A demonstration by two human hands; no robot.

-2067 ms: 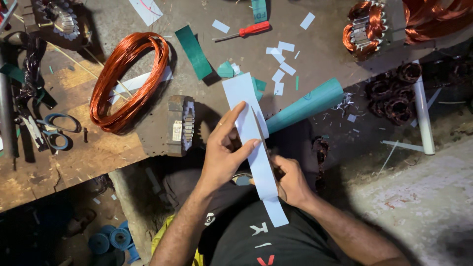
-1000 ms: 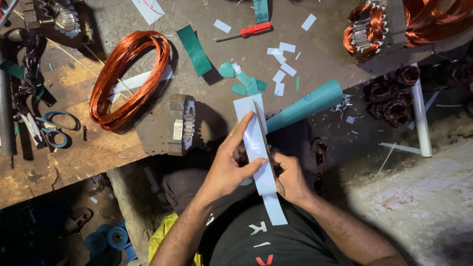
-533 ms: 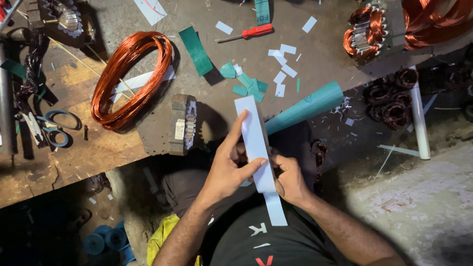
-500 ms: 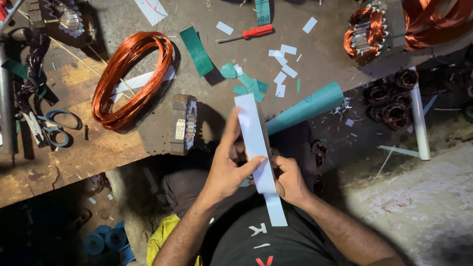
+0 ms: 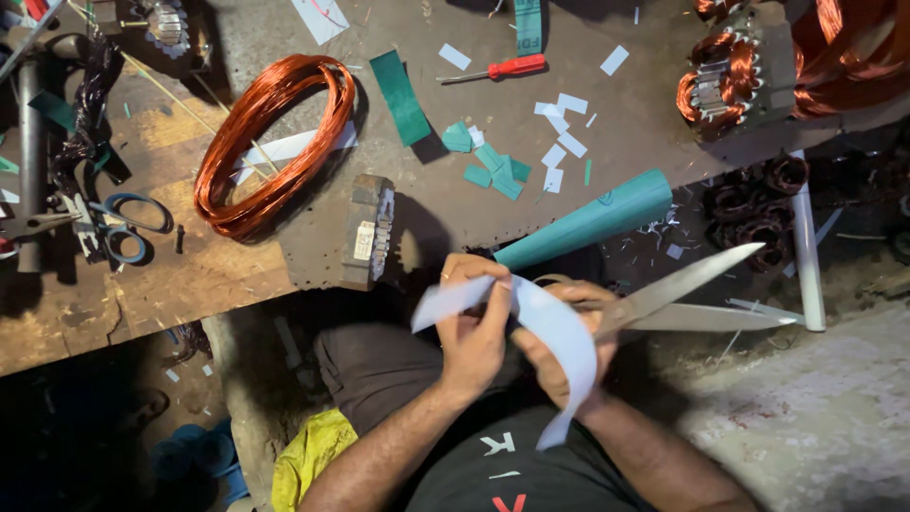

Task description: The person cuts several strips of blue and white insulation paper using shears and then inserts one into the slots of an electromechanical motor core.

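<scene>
The scissors' handles (image 5: pixel 569 294) are hidden behind the curling white strip (image 5: pixel 559 341) and right hand (image 5: pixel 555 365); the green strip (image 5: pixel 527 24) at the worktop's far edge is cut off by the frame.

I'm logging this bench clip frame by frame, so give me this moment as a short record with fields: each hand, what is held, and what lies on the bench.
left hand: pinches a pale paper strip, which bends over
right hand: partly hidden behind the strip, grips large scissors, blades open, pointing right
bench near hands: rolled teal sheet; metal stator core
bench further off: copper wire coil; red-handled screwdriver; teal and white paper offcuts; blue-handled scissors
</scene>
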